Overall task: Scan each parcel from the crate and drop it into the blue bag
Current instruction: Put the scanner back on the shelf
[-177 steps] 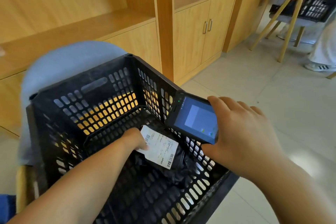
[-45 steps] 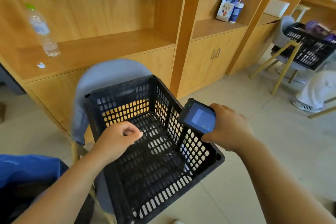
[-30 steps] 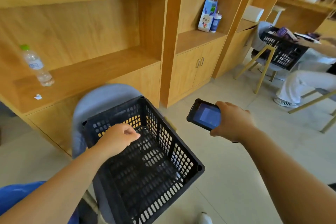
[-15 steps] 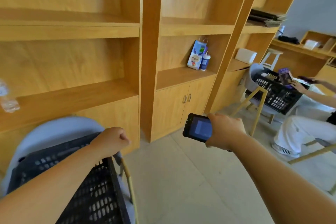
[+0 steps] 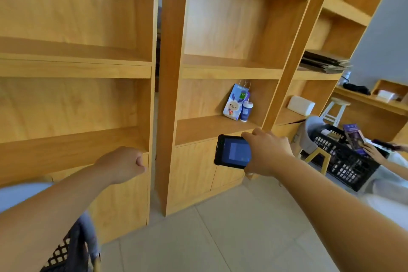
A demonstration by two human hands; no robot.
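Wooden shelving (image 5: 205, 127) behind the right hand (image 5: 267, 153), paper gift bag (image 5: 234, 104) and lidded cup (image 5: 246, 111) stood side by side on the shelf just above it, white box (image 5: 300, 105) laid on the shelf further right, tiled floor (image 5: 231, 238) spread below.

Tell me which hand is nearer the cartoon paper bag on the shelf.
Right. The right hand, gripping the scanner, is just below the paper bag, slightly to its right. The left hand, a closed fist holding nothing, is far off to the bag's lower left.
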